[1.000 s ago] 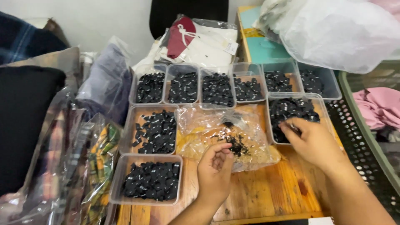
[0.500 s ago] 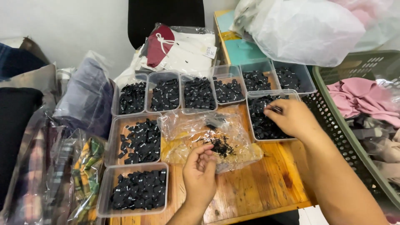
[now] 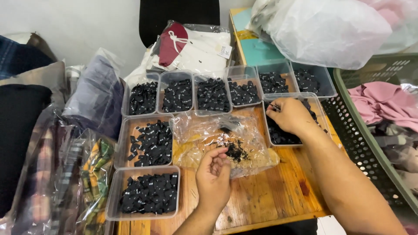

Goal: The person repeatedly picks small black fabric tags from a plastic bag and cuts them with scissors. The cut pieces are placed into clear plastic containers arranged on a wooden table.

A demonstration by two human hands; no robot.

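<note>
Wooden table [image 3: 261, 200]: right hand [image 3: 289, 115] hiding tray contents

My right hand [image 3: 291, 115] hides much of the clear tray [image 3: 316, 103] at right. I can't tell what its fingers pinch. The green basket [image 3: 370, 130] is cut off at the right edge.

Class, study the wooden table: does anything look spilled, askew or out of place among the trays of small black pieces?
One thing stands out: a loose clump of black pieces lies on the crumpled clear plastic bag mid-table, not in a tray, by the left hand. The right hand rests in the right tray.
</note>
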